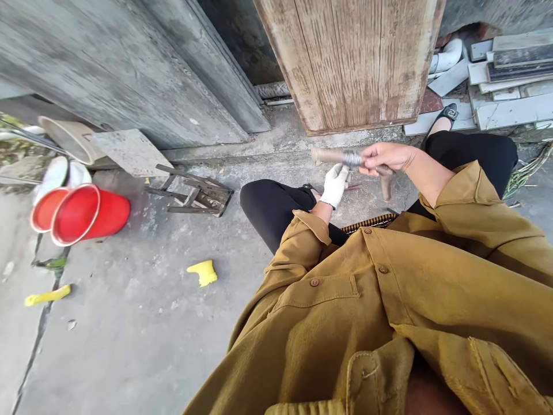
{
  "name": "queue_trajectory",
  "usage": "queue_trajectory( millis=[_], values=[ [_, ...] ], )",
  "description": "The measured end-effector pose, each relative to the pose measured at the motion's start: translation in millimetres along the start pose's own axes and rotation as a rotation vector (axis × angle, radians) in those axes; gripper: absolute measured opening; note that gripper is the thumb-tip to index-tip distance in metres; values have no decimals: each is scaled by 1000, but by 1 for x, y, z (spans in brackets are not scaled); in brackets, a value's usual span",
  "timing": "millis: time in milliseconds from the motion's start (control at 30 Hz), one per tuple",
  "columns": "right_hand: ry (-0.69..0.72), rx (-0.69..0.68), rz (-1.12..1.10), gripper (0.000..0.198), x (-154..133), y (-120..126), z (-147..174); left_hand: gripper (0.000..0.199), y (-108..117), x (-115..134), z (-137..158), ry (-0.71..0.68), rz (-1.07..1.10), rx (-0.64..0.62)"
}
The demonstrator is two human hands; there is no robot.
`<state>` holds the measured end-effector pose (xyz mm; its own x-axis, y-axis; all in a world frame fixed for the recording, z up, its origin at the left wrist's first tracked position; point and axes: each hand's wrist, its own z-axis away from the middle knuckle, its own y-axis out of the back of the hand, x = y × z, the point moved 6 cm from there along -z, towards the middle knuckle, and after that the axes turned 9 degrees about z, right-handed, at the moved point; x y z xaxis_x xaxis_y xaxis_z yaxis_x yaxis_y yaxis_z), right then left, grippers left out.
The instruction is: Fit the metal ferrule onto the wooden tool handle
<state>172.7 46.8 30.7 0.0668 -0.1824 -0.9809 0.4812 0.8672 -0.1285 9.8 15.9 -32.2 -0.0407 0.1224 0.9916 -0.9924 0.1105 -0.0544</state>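
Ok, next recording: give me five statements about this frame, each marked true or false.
1. The left hand wears a white glove. True.
2. The right hand wears one too. False: the right hand is bare.
3. Silvery wire is wound round the brown stick. True.
4. Both yellow pieces touch each other. False: one yellow piece lies apart from the other.
5. The person's sleeves are black. False: the sleeves are mustard-brown.

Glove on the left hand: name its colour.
The glove is white, seen best in the head view.
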Motion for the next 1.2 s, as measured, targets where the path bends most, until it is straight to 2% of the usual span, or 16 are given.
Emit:
queue_trajectory(
  millis=[67,133,200,233,300,367,433,500,567,667,733,800,867,933,1067,1200],
  values=[
    [-66,334,71,50,1,26,3,26,-2,-6,4,49,4,-1],
    [-244,601,297,37,5,47,12,30,-4,-7,6,86,4,-23],
    [-455,702,683,22,5,58,19,33,-10,-6,6,122,-9,-116],
    [-546,686,893,19,4,58,20,34,-13,-5,6,135,-17,-174],
    [-688,544,1223,22,6,54,18,32,-17,-4,6,156,-28,-276],
    [-794,286,1343,21,16,44,18,27,-18,-5,5,152,-39,-328],
    [-843,-55,1235,14,30,29,22,21,-17,-8,2,132,-57,-367],
    [-783,-322,1005,13,35,12,29,18,-15,-12,-3,104,-64,-374],
    [-632,-361,786,18,25,3,32,20,-11,-17,-8,88,-23,-328],
    [-325,-13,554,25,-6,11,27,33,-3,-18,-12,61,114,-220],
    [-140,290,408,28,-23,24,25,42,-2,-13,-9,17,148,-242],
    [-48,540,334,27,-27,36,23,46,-5,-6,-3,-22,131,-305],
    [-126,726,414,21,-18,48,22,47,-10,-1,2,-18,95,-385],
    [-338,786,661,15,-5,56,22,48,-17,3,6,10,44,-468],
    [-684,522,1249,31,8,52,17,44,-23,13,5,68,-57,-539],
    [-828,110,1334,30,8,34,17,27,-9,33,-8,129,-213,-523]
  ],
)
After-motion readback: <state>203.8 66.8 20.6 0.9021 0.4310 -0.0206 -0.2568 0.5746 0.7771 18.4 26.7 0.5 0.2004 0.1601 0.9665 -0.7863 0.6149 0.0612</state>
